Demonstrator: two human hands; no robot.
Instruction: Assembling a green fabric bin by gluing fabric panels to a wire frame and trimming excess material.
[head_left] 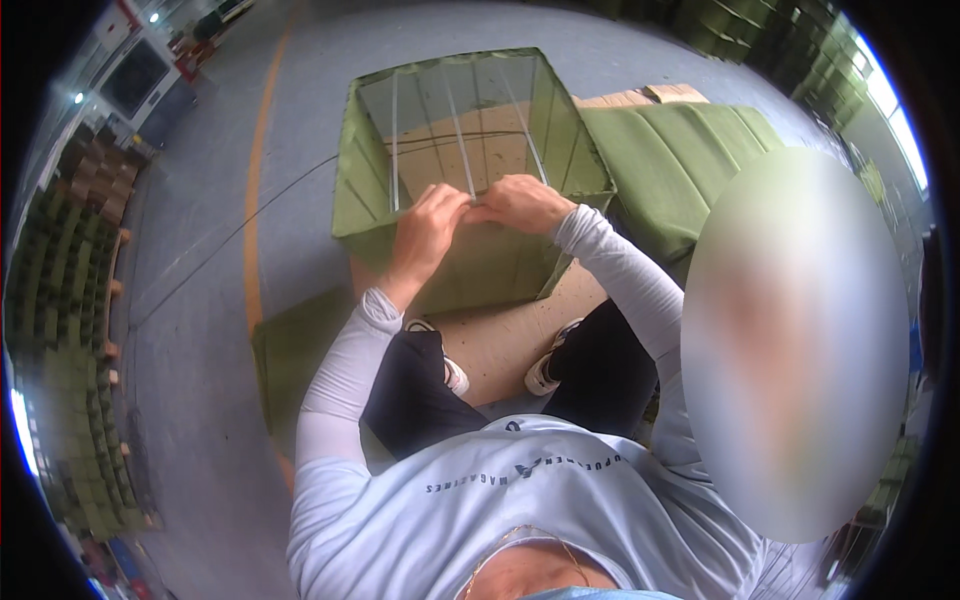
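Green fabric box [470, 260], frame centre: three cords [455, 120] strung across; left hand [430, 228] and right hand [520, 203] pinch one cord's near end, unfinished.

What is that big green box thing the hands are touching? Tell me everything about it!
The green box is a square, open-topped frame covered in olive-green cloth that looks thin, almost see-through at the far wall. Pale straps or strings run across its open top toward the near rim. It stands upright on a brown board on the grey floor, in front of the person's feet. The left hand and right hand meet at its near top edge, pinching there. Folded green cloth lies beside it.
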